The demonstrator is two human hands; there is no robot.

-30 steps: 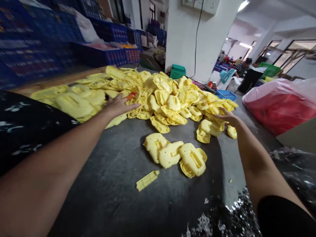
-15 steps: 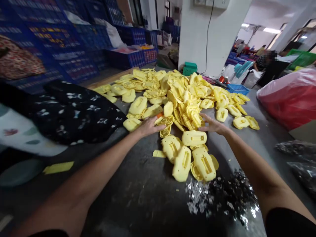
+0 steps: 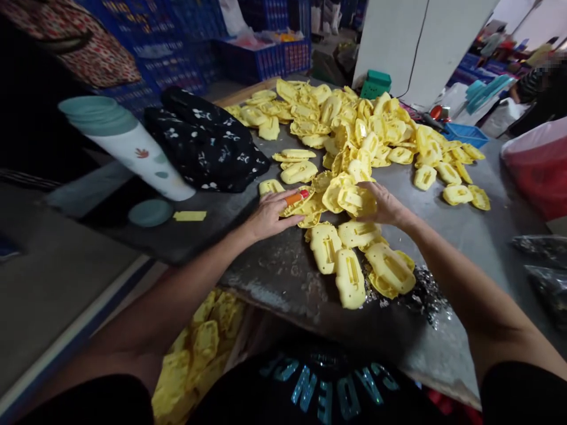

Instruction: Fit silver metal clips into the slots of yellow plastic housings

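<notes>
A heap of yellow plastic shell parts spreads over the dark table. My left hand lies at the heap's near left side, fingers stretched out against several shells and thumb apart. An orange band wraps one of its fingers, which has a red tip. On the other side, my right hand presses its open fingers against a clump of shells between the two hands; some fingertips are hidden. Nearer me lie several slotted yellow shells, beside small shiny dark pieces.
On the left are a white tumbler leaning sideways, a black patterned cloth bag and a round lid. More yellow shells sit below the table's front edge. A red bag stands right; a pillar rises behind.
The view has tilted down, bringing the table's front edge and the shells below it into sight. Shells between my hands have shifted toward me, and both hands stay beside them.
</notes>
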